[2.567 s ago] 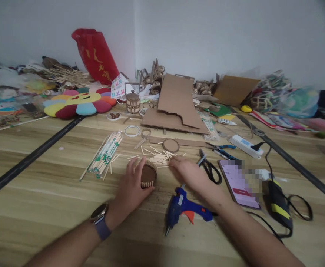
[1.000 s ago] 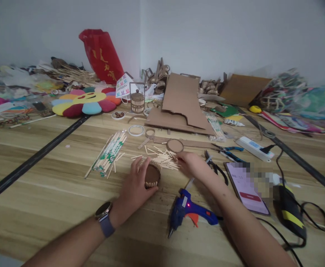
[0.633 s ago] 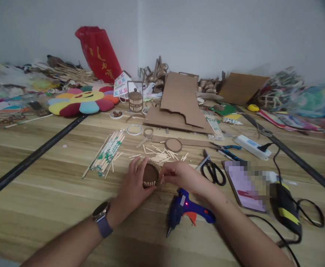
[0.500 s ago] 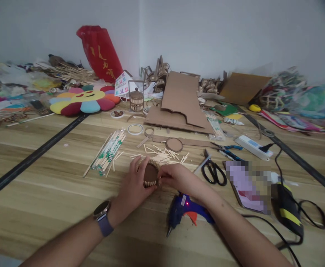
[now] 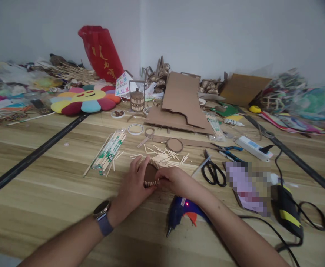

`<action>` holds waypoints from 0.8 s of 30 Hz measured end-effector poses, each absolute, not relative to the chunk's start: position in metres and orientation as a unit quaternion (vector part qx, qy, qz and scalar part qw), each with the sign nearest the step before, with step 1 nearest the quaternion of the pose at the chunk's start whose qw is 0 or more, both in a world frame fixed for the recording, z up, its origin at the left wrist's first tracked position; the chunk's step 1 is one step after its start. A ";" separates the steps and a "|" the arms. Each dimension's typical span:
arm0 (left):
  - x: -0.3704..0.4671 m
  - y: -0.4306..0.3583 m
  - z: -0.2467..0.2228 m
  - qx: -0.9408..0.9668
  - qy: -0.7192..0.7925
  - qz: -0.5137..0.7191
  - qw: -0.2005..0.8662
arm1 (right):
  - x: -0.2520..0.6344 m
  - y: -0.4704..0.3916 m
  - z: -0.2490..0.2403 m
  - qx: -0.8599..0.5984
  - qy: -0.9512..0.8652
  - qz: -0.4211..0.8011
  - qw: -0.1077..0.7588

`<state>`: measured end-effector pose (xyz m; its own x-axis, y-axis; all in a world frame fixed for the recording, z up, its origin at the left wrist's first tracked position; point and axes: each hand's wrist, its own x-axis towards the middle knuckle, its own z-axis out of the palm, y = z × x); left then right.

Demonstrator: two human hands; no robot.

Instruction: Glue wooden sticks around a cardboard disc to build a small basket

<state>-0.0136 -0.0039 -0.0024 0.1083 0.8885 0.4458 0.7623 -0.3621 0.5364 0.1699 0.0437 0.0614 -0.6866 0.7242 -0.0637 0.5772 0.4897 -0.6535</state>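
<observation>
My left hand [image 5: 134,181] curls round a round brown cardboard piece [image 5: 152,173], whose rim is lined with short wooden stick pieces. At the piece's right rim, the fingers of my right hand [image 5: 173,180] are pinched together; what lies between them is too small to make out. Under my right forearm a blue glue gun [image 5: 176,213] with an orange trigger rests on the table, its red light on. Just beyond the hands lie scattered short stick pieces [image 5: 165,157] and a cardboard disc [image 5: 174,145] with a dark rim.
Black-handled scissors [image 5: 214,172], pliers [image 5: 229,148], a phone [image 5: 244,189] and a power strip [image 5: 253,147] lie to the right. Packed sticks [image 5: 109,150] are on the left. Cardboard sheets [image 5: 180,92] and a small lidded stick bucket [image 5: 137,100] stand farther back.
My right hand has shifted slightly left, its fingertips now closer against the rim of the round piece. My left hand keeps its hold.
</observation>
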 end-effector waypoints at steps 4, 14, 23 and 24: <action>-0.014 -0.004 -0.003 0.740 0.561 0.362 0.087 | 0.169 0.043 0.063 -0.384 -0.861 0.319 0.099; -0.014 -0.004 -0.002 0.737 0.567 0.357 0.095 | 0.168 0.042 0.061 -0.361 -0.910 0.204 0.004; -0.014 -0.003 -0.003 0.733 0.573 0.354 0.096 | 0.169 0.043 0.055 -0.338 -0.932 0.127 -0.021; -0.013 -0.003 -0.003 0.733 0.574 0.353 0.095 | 0.169 0.043 0.055 -0.336 -0.933 0.124 -0.020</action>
